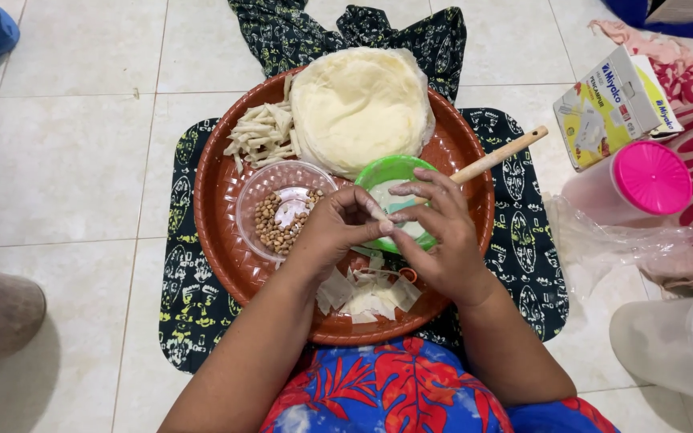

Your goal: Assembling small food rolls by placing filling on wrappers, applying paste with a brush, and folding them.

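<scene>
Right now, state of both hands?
Left hand: closed, pinching a small pale wrapper piece.
Right hand: fingers pinched on the same piece.

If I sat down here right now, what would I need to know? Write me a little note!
Left hand and right hand meet over the brown tray, pinching a small white wrapper piece together.
Green bowl with wooden stick sits just behind the hands; peanut bowl at left.
Done: a heap of rolled sticks.
Left: cut wrappers near the body, round sheet stack at the back.
</scene>
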